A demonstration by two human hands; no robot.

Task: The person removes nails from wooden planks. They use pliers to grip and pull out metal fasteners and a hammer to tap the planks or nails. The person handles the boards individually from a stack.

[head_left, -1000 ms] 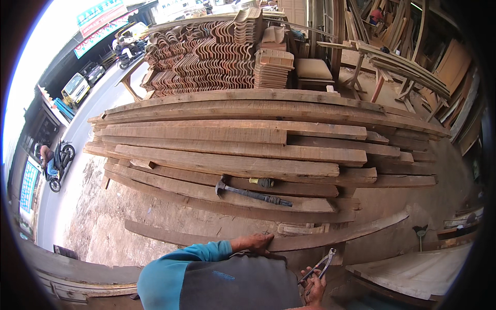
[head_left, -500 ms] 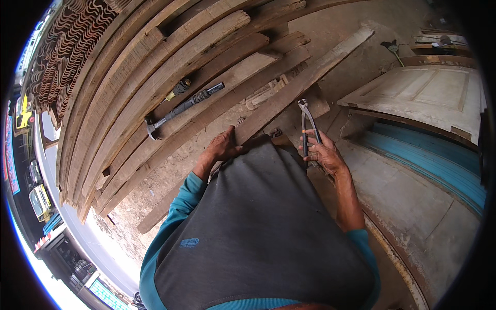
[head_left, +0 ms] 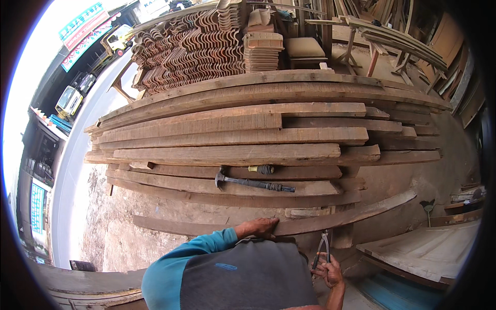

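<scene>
Right now the person's left hand (head_left: pixel 260 227) is lying over the long loose plank (head_left: pixel 341 219), its fingers touching the wood; from here I'm not able to tell whether it is gripping or only pressing. The right hand (head_left: pixel 330 271) is grasping the pincers (head_left: pixel 326 242), fingers curling round the handles, which are standing apart. The tool's head is pointing up at the plank's near edge, though whether it is touching is hard to make out. Compared with a second ago, the pincers are sitting closer to that edge, while the left hand is staying on the plank. Beyond, a claw hammer (head_left: pixel 248 182) is resting across the stacked beams (head_left: pixel 227 153).
</scene>
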